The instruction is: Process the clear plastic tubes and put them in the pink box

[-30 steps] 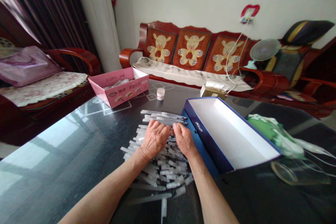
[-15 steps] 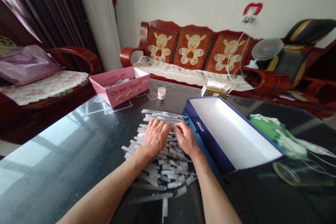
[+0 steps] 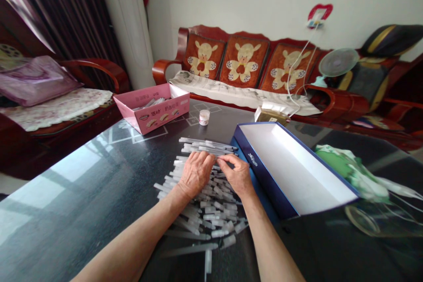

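A heap of small translucent plastic tubes (image 3: 205,211) lies on the dark glossy table (image 3: 82,194). My left hand (image 3: 194,174) rests palm down on the heap, its fingers curled over the tubes. My right hand (image 3: 236,175) sits close beside it, fingers bent in a pinch at a tube near the left fingertips. Just beyond both hands a neat row of longer tubes (image 3: 208,146) lies crosswise. An open blue box with a white inside (image 3: 291,172) stands right next to my right hand.
A pink carton (image 3: 153,108) holding more tubes sits at the far left of the table, a small white jar (image 3: 204,117) behind the row. Green and white plastic bags (image 3: 350,172) lie at the right. A wooden sofa with cushions (image 3: 244,64) and a fan (image 3: 339,62) stand behind.
Both hands stayed on the heap and crept slightly toward the far row. The right fingers have drawn closer to the left fingertips.
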`<state>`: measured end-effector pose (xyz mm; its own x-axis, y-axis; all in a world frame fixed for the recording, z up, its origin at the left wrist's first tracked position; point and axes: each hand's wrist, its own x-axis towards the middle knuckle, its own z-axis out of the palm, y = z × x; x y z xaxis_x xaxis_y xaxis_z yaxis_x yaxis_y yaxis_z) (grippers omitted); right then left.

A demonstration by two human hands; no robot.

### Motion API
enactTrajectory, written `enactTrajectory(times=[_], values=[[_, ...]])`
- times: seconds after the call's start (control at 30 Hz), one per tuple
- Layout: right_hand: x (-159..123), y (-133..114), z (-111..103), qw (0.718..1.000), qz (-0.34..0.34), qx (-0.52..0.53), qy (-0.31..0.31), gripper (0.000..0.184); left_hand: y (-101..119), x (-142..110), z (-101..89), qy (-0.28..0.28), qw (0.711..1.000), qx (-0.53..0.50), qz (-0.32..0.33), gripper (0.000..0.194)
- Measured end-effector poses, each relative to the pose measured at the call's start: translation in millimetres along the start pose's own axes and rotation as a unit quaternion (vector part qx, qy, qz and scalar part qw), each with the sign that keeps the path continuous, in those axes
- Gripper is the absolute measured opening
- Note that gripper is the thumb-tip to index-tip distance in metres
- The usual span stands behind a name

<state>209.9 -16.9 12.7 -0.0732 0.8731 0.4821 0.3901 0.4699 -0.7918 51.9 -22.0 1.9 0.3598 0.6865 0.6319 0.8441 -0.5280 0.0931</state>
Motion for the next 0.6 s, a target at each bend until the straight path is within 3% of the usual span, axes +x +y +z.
enactTrajectory(times=[0.17,0.4,0.5,0.6], values=[[-0.2,0.1,1.2,0.998,0.055,0.013,0.01,0.021,0.9,-0.3,-3.1,-0.012,1.0,-0.001,-0.003,0.028],[-0.4,-1.8,-1.5,0.975,0.165,0.147,-0.021,0.026,2.7,1.5,-9.4,0.015,1.0,0.004,0.01,0.028],[1.1,6.2,-2.4,0.967,0.18,0.18,0.018,0.026,1.9,2.4,-11.3,0.031,0.999,0.016,-0.001,0.026],[4.2,19.0,-4.7,0.949,0.206,0.213,0.111,0.026,-0.5,3.6,-12.5,0.047,0.998,0.035,-0.022,0.023]])
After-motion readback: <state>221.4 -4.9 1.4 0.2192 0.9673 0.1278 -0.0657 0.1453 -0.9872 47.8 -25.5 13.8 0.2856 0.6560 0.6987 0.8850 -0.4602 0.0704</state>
